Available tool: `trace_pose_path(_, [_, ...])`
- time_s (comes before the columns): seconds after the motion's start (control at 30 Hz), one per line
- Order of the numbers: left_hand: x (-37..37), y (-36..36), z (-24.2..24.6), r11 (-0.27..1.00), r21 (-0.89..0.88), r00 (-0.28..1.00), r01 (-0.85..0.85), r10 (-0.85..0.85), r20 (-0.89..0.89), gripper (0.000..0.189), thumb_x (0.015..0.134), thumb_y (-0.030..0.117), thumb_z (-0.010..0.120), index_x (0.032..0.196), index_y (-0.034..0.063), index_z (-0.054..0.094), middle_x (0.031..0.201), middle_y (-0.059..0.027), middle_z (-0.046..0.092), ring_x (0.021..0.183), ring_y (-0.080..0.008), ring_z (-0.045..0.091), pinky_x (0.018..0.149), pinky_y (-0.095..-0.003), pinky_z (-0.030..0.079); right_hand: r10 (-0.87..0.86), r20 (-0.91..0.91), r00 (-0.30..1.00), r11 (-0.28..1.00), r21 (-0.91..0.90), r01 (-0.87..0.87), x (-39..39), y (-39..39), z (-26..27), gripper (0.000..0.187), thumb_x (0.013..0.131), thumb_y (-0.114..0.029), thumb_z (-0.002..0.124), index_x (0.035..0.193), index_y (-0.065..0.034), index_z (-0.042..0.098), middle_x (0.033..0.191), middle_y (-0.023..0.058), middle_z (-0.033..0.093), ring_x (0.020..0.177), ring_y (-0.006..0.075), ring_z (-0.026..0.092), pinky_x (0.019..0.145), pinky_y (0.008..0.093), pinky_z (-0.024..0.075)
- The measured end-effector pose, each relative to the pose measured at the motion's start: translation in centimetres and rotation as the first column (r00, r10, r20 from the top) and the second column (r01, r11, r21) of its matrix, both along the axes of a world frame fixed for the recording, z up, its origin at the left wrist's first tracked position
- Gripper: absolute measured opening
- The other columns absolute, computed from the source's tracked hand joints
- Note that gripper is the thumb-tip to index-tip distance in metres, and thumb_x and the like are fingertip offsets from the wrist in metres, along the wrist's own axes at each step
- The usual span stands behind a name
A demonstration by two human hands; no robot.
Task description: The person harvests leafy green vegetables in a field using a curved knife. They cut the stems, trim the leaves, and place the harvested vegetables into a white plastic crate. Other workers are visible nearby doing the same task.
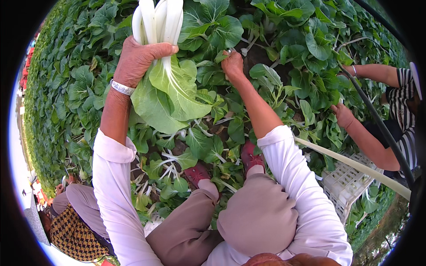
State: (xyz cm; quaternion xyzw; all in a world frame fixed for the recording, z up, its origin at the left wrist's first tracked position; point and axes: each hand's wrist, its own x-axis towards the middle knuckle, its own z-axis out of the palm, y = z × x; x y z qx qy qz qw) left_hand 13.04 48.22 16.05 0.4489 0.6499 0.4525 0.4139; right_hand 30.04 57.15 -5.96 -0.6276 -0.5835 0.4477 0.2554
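My left hand (141, 58), with a patterned silver bracelet at its wrist, grips a bunch of leafy greens with thick white stalks (158, 21), bok choy by its look. The stalks point away from me and the broad leaves hang down over the near side. To the right, my right hand (233, 63) reaches in among the growing plants, its fingers curled around something small with a metallic glint, partly hidden. Dense leafy plants (226, 31) stand just beyond and around that hand. Loose leaves and white stalks (173, 163) lie on the soil by my red shoes.
A co-worker in a striped top (396, 99) works among the plants at the right. White plastic crates (349, 183) stand on that side. Another co-worker (78, 229) crouches at the lower left. A pale strap (352, 161) and a dark bar (376, 116) cross the right side.
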Motion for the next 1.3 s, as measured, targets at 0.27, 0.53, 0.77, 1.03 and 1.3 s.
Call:
trace_pose_path(0.27, [0.8, 8.2, -7.8, 0.983, 0.017, 0.929, 0.185, -0.170, -0.329, 0.069, 0.053, 0.018, 0.079, 0.114, -0.0042, 0.056, 0.096, -0.0142, 0.066, 0.085, -0.0217, 0.064, 0.080, -0.0308, 0.050, 0.319, 0.415, 0.852, 0.925, 0.062, -0.376, -1.7, -1.0, 0.1, 0.029, 0.085, -0.024, 0.048, 0.097, 0.0020, 0.053, 0.081, 0.0214, 0.066, 0.078, 0.0388, 0.065, 0.072, 0.0486, 0.0502])
trace_pose_path(0.53, [-2.9, 8.5, -14.7, 0.934, -0.350, 0.761, -0.074, -0.174, -0.625, 0.064, 0.047, 0.025, 0.075, 0.106, 0.0021, 0.064, 0.098, -0.0173, 0.067, 0.089, -0.0296, 0.065, 0.083, -0.0342, 0.050, 0.223, 0.241, 0.944, 0.972, 0.017, -0.234, -0.1, -0.3, -1.9, 0.038, 0.085, -0.039, 0.050, 0.097, -0.0030, 0.056, 0.092, 0.0245, 0.063, 0.090, 0.0428, 0.059, 0.078, 0.0517, 0.0449])
trace_pose_path(0.77, [-4.9, 4.4, -18.5, 0.954, -0.263, 0.893, -0.143, 0.009, -0.451, 0.051, 0.049, 0.019, 0.077, 0.097, 0.0012, 0.067, 0.092, -0.0152, 0.068, 0.081, -0.0254, 0.066, 0.079, -0.0322, 0.050, 0.266, 0.234, 0.935, 0.963, -0.025, -0.268, 0.7, -0.1, -3.5, 0.039, 0.086, -0.037, 0.050, 0.098, -0.0004, 0.060, 0.095, 0.0263, 0.063, 0.092, 0.0438, 0.060, 0.080, 0.0514, 0.0457])
trace_pose_path(1.03, [-4.3, 3.2, -18.5, 0.966, -0.215, 0.920, -0.143, 0.050, -0.389, 0.048, 0.051, 0.014, 0.076, 0.096, 0.0005, 0.067, 0.090, -0.0130, 0.069, 0.079, -0.0222, 0.067, 0.078, -0.0316, 0.051, 0.381, 0.204, 0.902, 0.925, -0.068, -0.375, 1.3, 2.6, -5.2, 0.041, 0.084, -0.035, 0.053, 0.094, 0.0038, 0.063, 0.098, 0.0277, 0.062, 0.097, 0.0418, 0.059, 0.084, 0.0492, 0.0460])
trace_pose_path(1.3, [-5.2, -1.5, -14.4, 0.937, -0.295, 0.950, -0.189, 0.098, -0.295, 0.043, 0.054, 0.011, 0.076, 0.094, -0.0031, 0.067, 0.088, -0.0122, 0.069, 0.075, -0.0198, 0.066, 0.073, -0.0306, 0.052, 0.326, 0.253, 0.911, 0.940, 0.016, -0.341, 2.4, -0.9, -6.6, 0.036, 0.079, -0.030, 0.058, 0.095, 0.0016, 0.062, 0.092, 0.0278, 0.062, 0.089, 0.0448, 0.059, 0.079, 0.0492, 0.0478])
